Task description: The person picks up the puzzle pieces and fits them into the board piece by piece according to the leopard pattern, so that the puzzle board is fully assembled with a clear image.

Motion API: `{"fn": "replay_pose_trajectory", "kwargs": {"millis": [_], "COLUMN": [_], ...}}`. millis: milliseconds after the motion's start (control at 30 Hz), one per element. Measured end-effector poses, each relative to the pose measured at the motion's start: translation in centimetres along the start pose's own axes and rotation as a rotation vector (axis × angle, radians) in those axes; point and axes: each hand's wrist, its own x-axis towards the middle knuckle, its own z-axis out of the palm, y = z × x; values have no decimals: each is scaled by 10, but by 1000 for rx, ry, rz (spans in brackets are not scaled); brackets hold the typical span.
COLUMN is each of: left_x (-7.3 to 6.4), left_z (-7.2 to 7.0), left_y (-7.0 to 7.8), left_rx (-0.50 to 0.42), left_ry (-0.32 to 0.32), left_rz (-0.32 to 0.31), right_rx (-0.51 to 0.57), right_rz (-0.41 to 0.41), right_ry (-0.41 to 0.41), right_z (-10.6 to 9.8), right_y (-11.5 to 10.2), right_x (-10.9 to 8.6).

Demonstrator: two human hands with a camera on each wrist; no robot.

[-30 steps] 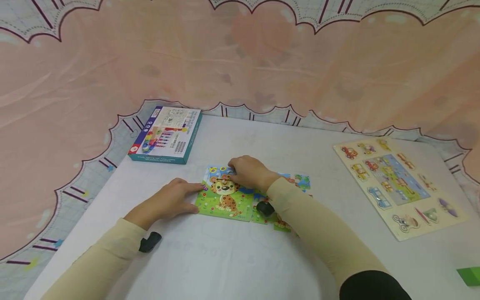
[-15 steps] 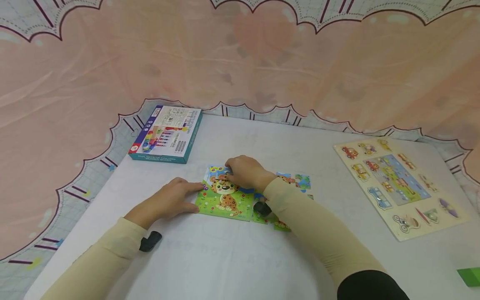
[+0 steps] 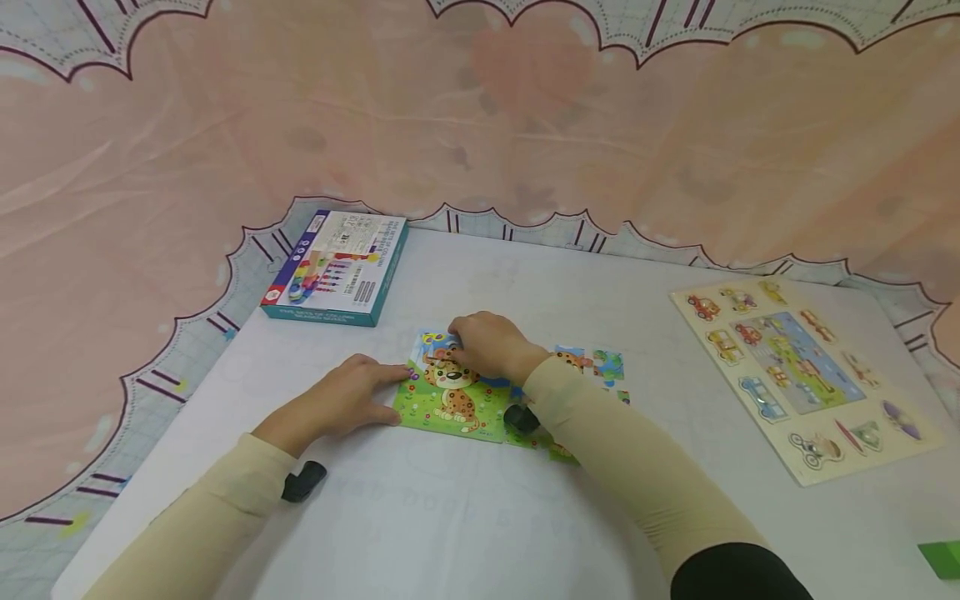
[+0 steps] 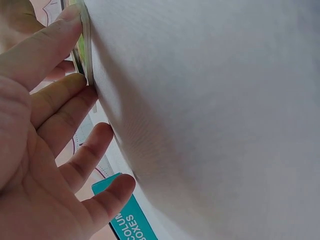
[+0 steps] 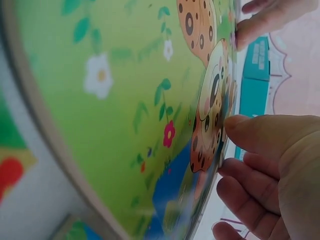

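A square leopard puzzle board (image 3: 457, 412) with a green meadow lies flat on the white table. My left hand (image 3: 341, 396) rests at its left side, thumb and index finger extended against the edge. In the left wrist view the other fingers (image 4: 67, 122) spread loosely beside the table surface. At the board's top, over the leopard's head, my right hand (image 3: 491, 346) pinches a puzzle piece (image 5: 223, 150) between thumb and fingers. The piece sits slightly tilted at the picture's far edge and is mostly hidden by the hand.
Loose puzzle pieces (image 3: 607, 365) lie right of the board, partly under the right forearm. A flat boxed set (image 3: 333, 267) stands at the back left. A wooden vehicle puzzle (image 3: 806, 375) lies at the right, and a green block (image 3: 941, 558) sits at the right edge.
My right hand has shifted slightly left along the top of the leopard board, showing more of the loose pieces behind the forearm. My left hand stays at the board's left edge.
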Motion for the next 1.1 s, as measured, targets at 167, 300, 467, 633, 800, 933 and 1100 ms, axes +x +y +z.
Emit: {"fn": "replay_pose_trajectory", "kwargs": {"millis": [167,300,467,633,800,933,1100], "left_x": [0,0,0,1,2,2,1], "left_z": [-1,-1,0,0,1,2,1], "left_y": [0,1,1,0,-1,-1,-1], "left_rx": [0,-6,-6,-3,-4,-6,1], "left_ry": [1,-3,-5,-7,-9,-8,-5], "left_rz": [5,-5,-14,-16,-11,-14,-4], "right_rx": [-5,-12,-19,-26,-26,-30,-26], "right_rz": [7,-2,-8,6,11,12,15], "right_ry": [-4,0,1,-8,-10,-8,2], "right_z": [1,3,3,3,4,5,6], "right_y": [-2,-4,-7,-9,-10,-10,-12], "right_x": [2,3,3,5,7,8,7]}}
